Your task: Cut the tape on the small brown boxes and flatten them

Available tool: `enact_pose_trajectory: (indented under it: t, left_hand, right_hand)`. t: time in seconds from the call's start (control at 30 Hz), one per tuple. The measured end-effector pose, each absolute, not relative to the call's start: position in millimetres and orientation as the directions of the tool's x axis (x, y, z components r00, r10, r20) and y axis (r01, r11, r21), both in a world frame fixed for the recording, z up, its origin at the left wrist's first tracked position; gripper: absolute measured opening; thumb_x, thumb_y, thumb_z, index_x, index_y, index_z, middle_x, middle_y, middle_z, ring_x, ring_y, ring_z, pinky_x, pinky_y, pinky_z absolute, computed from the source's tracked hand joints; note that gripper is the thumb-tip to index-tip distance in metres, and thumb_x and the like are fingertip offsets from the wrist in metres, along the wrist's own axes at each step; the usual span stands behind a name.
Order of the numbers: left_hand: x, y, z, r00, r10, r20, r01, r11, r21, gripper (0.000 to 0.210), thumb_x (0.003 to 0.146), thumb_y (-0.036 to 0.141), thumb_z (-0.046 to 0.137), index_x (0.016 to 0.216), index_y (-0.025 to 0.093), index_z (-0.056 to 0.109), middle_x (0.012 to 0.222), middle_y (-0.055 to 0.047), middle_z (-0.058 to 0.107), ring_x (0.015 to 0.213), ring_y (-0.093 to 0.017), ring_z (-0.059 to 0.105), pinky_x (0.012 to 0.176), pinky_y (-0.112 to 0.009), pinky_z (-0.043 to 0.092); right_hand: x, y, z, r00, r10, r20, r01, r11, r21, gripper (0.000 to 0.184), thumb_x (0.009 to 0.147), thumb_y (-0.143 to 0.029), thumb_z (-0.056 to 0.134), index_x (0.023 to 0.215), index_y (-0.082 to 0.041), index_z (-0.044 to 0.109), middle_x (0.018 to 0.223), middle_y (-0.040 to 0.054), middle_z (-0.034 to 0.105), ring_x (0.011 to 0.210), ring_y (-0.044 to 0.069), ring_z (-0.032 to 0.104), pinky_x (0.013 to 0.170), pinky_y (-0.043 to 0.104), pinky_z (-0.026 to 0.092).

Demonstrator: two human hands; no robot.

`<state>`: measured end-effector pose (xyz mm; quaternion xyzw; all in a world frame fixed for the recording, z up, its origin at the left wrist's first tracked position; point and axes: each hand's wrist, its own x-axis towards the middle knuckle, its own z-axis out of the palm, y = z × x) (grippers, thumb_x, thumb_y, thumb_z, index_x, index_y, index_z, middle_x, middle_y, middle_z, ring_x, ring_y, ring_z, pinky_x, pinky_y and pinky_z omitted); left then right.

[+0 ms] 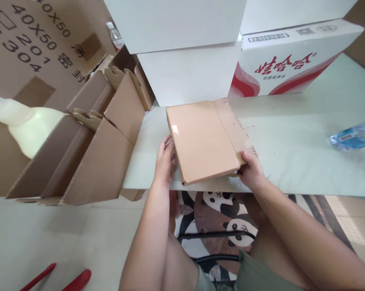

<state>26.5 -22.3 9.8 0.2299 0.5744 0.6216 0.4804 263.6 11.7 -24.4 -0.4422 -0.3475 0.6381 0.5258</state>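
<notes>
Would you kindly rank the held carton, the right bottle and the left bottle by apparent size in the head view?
1. Held carton
2. Right bottle, cropped
3. Left bottle, partly hidden

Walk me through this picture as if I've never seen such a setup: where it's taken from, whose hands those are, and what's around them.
There is no machine here, just a person's bare hands. The single picture comes from a camera worn on that person's head, looking forward and down. The right hand grips the near right corner of a brown cardboard box, thumb on top; the left hand is at its left side. Beneath is a pale table. On it, a plastic bottle lies to the right, and a white box with red print stands behind.
</notes>
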Motion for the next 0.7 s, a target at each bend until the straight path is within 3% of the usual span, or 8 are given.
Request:
enact_pose_trajectory:
  t: [0.13, 0.23, 0.43, 0.57, 0.7]
  left_hand:
    - [25.0, -23.4, 8.4, -0.439, 0.876, -0.199, -0.342, 0.042, 0.939, 0.061, 0.082, 0.057, 0.073, 0.135, 0.031, 0.056, 0.130, -0.006, 0.068, 0.113, -0.025, 0.068, 0.076, -0.029, 0.056]
    - [24.1, -23.2, 9.1, -0.450, 0.874, -0.182, -0.346, 0.017, 0.938, 0.064, 0.081, 0.061, 0.073, 0.136, 0.033, 0.057, 0.134, -0.006, 0.066, 0.116, -0.026, 0.067, 0.077, -0.030, 0.056]
    - [22.1, -21.9, 9.2, -0.444, 0.862, -0.243, -0.350, 0.083, 0.933, 0.064, 0.078, 0.053, 0.077, 0.137, 0.039, 0.055, 0.128, -0.003, 0.068, 0.103, -0.024, 0.070, 0.072, -0.030, 0.056]
    - [20.0, -20.4, 6.0, -0.449, 0.863, -0.229, -0.377, 0.050, 0.925, 0.054, 0.082, 0.055, 0.069, 0.131, 0.034, 0.059, 0.120, -0.005, 0.069, 0.095, -0.024, 0.070, 0.072, -0.031, 0.055]
    - [17.3, -18.6, 3.9, -0.468, 0.837, -0.282, -0.427, 0.065, 0.902, 0.047, 0.084, 0.054, 0.061, 0.125, 0.030, 0.061, 0.111, -0.006, 0.068, 0.085, -0.022, 0.070, 0.068, -0.032, 0.053]
  right_hand:
    - [259.4, 11.8, -14.9, -0.015, 0.979, -0.202, -0.436, -0.188, -0.880, 0.043, 0.058, -0.055, 0.077, 0.087, -0.024, 0.070, 0.085, 0.0023, 0.077, 0.087, 0.029, 0.075, 0.069, 0.039, 0.061]
    - [258.5, 11.5, -12.8, -0.017, 0.971, -0.239, -0.429, -0.223, -0.875, 0.045, 0.056, -0.056, 0.077, 0.087, -0.024, 0.070, 0.085, 0.0035, 0.078, 0.092, 0.032, 0.075, 0.072, 0.041, 0.061]
    - [261.5, 13.3, -14.8, -0.020, 0.975, -0.220, -0.355, -0.213, -0.910, 0.045, 0.056, -0.060, 0.074, 0.084, -0.024, 0.069, 0.078, 0.0034, 0.075, 0.076, 0.031, 0.074, 0.058, 0.040, 0.057]
    - [263.2, 13.3, -15.8, 0.011, 0.967, -0.255, -0.334, -0.236, -0.913, 0.045, 0.055, -0.062, 0.075, 0.078, -0.024, 0.067, 0.064, 0.0012, 0.068, 0.056, 0.025, 0.066, 0.044, 0.034, 0.048]
    - [263.8, 12.0, -11.7, -0.023, 0.970, -0.243, -0.351, -0.236, -0.906, 0.044, 0.054, -0.058, 0.076, 0.080, -0.024, 0.068, 0.067, 0.0007, 0.069, 0.057, 0.024, 0.066, 0.044, 0.034, 0.047]
